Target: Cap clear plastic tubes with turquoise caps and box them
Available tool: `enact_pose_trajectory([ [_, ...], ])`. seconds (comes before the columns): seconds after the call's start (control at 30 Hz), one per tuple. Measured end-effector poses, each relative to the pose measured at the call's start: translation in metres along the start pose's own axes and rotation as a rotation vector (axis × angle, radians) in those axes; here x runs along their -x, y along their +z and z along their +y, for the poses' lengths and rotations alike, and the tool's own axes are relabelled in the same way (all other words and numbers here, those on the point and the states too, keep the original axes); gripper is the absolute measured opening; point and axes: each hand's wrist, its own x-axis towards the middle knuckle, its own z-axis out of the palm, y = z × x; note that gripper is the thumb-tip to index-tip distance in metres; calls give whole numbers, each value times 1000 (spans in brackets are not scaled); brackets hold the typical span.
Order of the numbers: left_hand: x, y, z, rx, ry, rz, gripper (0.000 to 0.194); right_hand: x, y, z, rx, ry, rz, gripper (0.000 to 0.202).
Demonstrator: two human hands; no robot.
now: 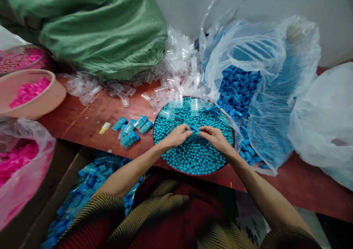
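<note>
A: Grip state, both hands?
B: Your left hand (177, 135) and right hand (216, 138) each pinch the small blue piece (195, 129) between thumb and forefinger, one hand per end. How hard you press: cannot tell.
A: Location of the piece?
B: Above the turquoise beads (190, 162), inside the outline of the red-rimmed basin (197, 174).
A: Advice on handling?
B: My judgement: hold it by the edges, fingertips only, so you can see its middle. Let one hand steady while the other works. The piece looks like light plastic; even pressure should serve better than force. Stay above the basin, so that anything you drop lands among the beads.
A: Pose?
B: Your forearms converge from lower left and lower right, fingertips nearly meeting. Your wrists are raised off the beads, I judge; contact beneath is hidden.
</note>
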Motion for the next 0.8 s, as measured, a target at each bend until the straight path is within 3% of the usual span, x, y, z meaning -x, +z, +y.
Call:
enact_pose_trajectory([
  [0.1, 4, 5, 2, 232, -63, -8, 14, 6, 5, -5, 145, -89, 38, 26],
  [0.27, 8, 10, -3, 541, -72, -68, 38, 11, 10, -12, 262, -197, 102, 22],
  [0.43, 10, 5, -10, 697, -114, -156, 46, 5, 2, -4, 3, -24, 79, 28],
  [0.6, 9, 2, -17, 721, -97, -190, 45, 10, -7, 0, 251, -104, 267, 26],
  [0.8, 4, 8, -18, 693, -95, -172, 44, 11, 7, -6, 155, -77, 61, 25],
])
